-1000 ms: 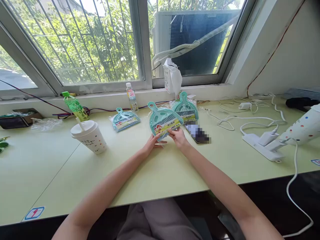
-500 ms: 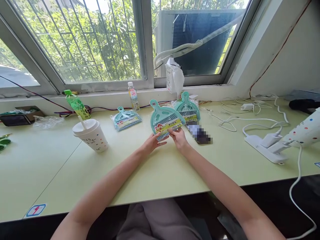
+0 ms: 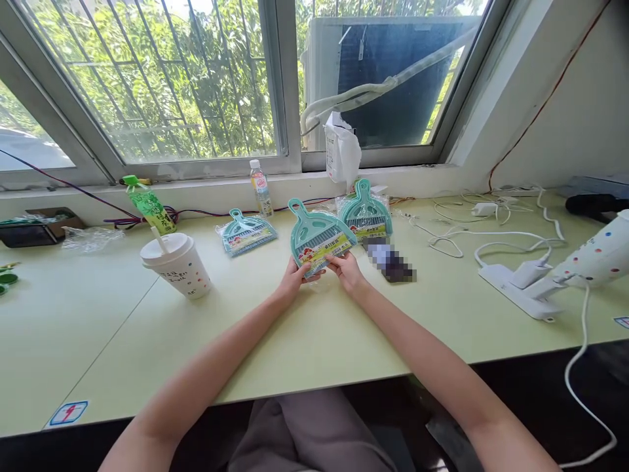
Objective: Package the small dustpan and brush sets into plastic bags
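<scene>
The fingers of the left hand [image 3: 289, 282] and right hand [image 3: 348, 272] are grasping the near edge of a mint-green plastic dustpan-and-brush set [image 3: 319, 229] with a yellow printed label. Its handle is pointing far and left, over the pale yellow-green surface [image 3: 314, 341]. A film-wrapped mint-green set [image 3: 249, 235] is lying to the left; another mint-green dustpan [image 3: 364, 211] is sitting far right of it. A dark, partly blurred phone [image 3: 388, 261] is lying right of the right hand.

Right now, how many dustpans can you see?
3: one dustpan in the left hand and right hand, another to its left, a third behind the phone. Others could be hidden underneath.
</scene>
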Demonstrator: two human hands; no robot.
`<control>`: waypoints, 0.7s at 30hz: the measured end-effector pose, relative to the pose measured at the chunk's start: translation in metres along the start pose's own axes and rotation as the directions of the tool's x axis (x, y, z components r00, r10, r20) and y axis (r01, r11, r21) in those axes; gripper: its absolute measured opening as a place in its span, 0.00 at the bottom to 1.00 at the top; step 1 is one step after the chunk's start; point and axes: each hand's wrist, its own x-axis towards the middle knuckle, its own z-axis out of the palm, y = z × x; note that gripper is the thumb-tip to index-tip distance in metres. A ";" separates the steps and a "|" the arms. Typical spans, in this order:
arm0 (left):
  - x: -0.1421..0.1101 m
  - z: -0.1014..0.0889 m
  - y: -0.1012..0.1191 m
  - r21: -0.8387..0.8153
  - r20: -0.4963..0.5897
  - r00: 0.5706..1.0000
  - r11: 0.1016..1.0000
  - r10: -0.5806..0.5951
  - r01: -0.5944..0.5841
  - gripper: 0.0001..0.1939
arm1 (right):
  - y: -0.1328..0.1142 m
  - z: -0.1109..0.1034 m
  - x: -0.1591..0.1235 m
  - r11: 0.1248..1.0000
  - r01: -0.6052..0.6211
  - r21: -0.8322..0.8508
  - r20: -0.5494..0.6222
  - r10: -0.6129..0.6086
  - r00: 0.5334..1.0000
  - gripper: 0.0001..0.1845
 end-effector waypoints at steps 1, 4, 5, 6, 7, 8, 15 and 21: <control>0.000 0.000 0.000 0.005 -0.005 1.000 1.000 0.000 0.000 0.25 | -0.001 0.000 0.000 1.000 -0.005 -0.002 -0.002 0.005 1.000 0.17; -0.001 0.001 0.002 0.008 -0.024 1.000 1.000 -0.010 0.010 0.25 | -0.001 0.001 -0.001 1.000 -0.024 -0.016 -0.016 0.024 1.000 0.14; -0.002 0.001 0.002 0.005 -0.029 0.999 1.000 -0.015 0.015 0.25 | -0.001 0.001 -0.001 0.999 -0.032 -0.023 -0.022 0.032 0.999 0.13; -0.002 0.002 0.002 0.002 -0.034 0.999 1.000 -0.020 0.020 0.25 | -0.001 0.001 -0.001 0.999 -0.041 -0.028 -0.027 0.040 0.999 0.12; -0.003 0.002 0.003 -0.001 -0.038 0.999 1.000 -0.024 0.024 0.25 | -0.001 0.001 -0.001 0.998 -0.047 -0.030 -0.030 0.047 0.998 0.10; -0.003 0.003 0.003 -0.004 -0.042 0.999 1.000 -0.028 0.028 0.24 | -0.001 0.001 0.000 0.998 -0.053 -0.029 -0.032 0.052 0.998 0.10; 0.006 -0.003 0.005 -0.026 -0.172 0.984 0.999 -0.041 0.037 0.23 | -0.009 0.000 0.001 0.980 -0.156 -0.123 -0.007 0.156 0.988 0.02; 0.024 -0.032 0.020 -0.137 -0.319 0.940 0.987 -0.124 0.084 0.19 | -0.019 0.009 -0.009 0.884 -0.079 -0.461 0.086 0.134 0.987 0.18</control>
